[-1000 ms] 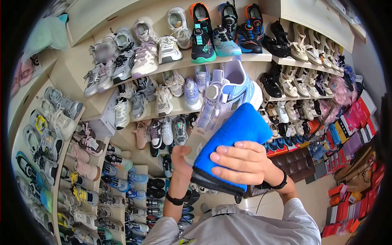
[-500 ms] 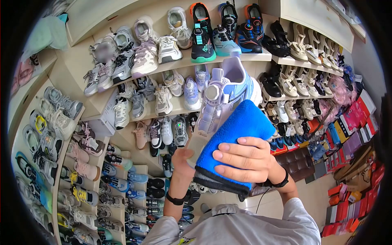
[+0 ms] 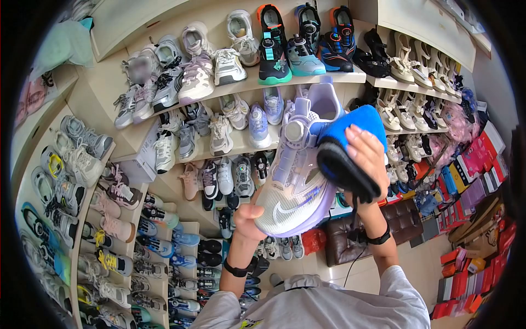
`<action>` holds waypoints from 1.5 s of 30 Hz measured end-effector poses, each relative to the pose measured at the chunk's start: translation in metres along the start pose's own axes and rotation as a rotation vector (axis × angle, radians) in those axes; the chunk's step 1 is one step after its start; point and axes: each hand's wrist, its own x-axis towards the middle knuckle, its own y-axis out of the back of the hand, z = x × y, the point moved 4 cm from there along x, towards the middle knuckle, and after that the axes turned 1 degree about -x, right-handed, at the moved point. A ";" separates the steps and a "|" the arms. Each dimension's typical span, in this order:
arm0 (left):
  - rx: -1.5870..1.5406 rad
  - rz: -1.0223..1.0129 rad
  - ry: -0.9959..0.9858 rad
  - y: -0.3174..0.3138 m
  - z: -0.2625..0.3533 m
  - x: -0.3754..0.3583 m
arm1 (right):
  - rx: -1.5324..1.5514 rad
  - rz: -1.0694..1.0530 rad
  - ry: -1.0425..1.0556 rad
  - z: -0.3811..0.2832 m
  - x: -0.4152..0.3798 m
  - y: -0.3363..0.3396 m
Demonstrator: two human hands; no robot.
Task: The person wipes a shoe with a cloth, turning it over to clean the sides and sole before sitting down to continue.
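Observation:
A white and lavender sneaker [image 3: 290, 186] with a round dial on its tongue is held up in front of me, toe toward my body. My left hand [image 3: 249, 219] grips it at the toe, thumb on the upper and fingers hidden beneath. In my right hand [image 3: 367, 159] is a folded blue cloth [image 3: 342, 134] with a black and grey edge. The cloth rests against the shoe's side near the ankle opening, my fingers lying over it.
Shelves [image 3: 307, 82] of sneakers curve ahead and to the left. Sandals and flat shoes [image 3: 402, 118] line the right shelves. A brown tufted leather seat [image 3: 402, 222] stands below on the right, near stacked shoe boxes [image 3: 466, 285] and a red bag [image 3: 314, 241].
My right hand and the cloth have moved up and right, from across the shoe's side to its ankle area. More of the sneaker's toe and side now shows. My left hand still holds the toe.

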 end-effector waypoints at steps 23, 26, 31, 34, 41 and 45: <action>0.012 -0.011 -0.036 -0.002 -0.009 0.013 | 0.128 -0.357 0.108 -0.044 0.017 0.002; -0.090 -0.075 -0.021 -0.004 -0.010 0.015 | 0.178 -0.382 0.189 -0.051 0.017 0.001; -0.173 -0.045 0.021 0.016 -0.007 -0.001 | 0.270 -0.425 0.294 -0.059 0.014 0.002; -0.153 -0.021 0.030 0.020 -0.006 -0.005 | 0.295 -0.437 0.312 -0.062 0.013 0.004; -0.036 0.000 -0.016 0.001 -0.009 0.007 | 0.207 -0.427 0.274 -0.053 0.017 0.006; 0.015 0.025 -0.022 -0.006 -0.011 0.011 | 0.156 -0.390 0.241 -0.046 0.015 0.007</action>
